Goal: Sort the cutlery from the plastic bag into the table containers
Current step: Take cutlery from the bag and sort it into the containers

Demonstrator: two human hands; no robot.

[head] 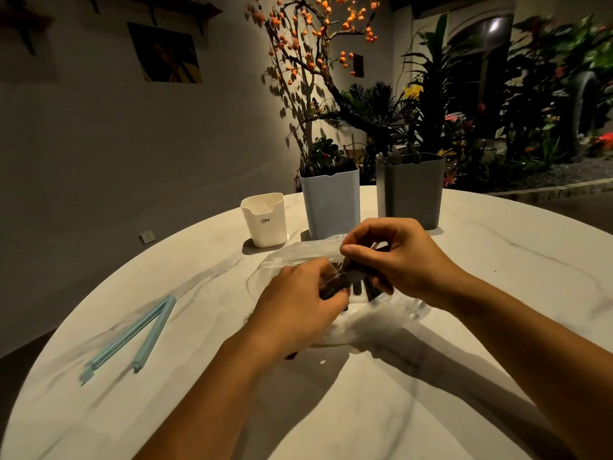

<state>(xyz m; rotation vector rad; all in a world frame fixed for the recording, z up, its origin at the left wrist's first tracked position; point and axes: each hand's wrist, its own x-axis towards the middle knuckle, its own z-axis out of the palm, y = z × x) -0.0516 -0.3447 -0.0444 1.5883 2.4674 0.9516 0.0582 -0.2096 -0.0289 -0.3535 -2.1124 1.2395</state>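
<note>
A clear plastic bag (292, 254) lies on the round white table (431, 376), with dark cutlery (358, 287) inside it between my hands. My left hand (298, 303) grips the bag and the dark handles at its near side. My right hand (394, 257) pinches a piece of the cutlery at the bag's mouth, thumb and fingers curled. Behind the bag stand three containers: a small white one (265, 220), a tall pale blue one (331, 204) and a tall grey one (411, 190) with utensil tips showing above its rim.
An open light blue bag clip (132, 336) lies on the table's left side. Behind the table are a grey wall, an orange-fruited branch arrangement (318, 61) and dense plants (497, 111) at the right.
</note>
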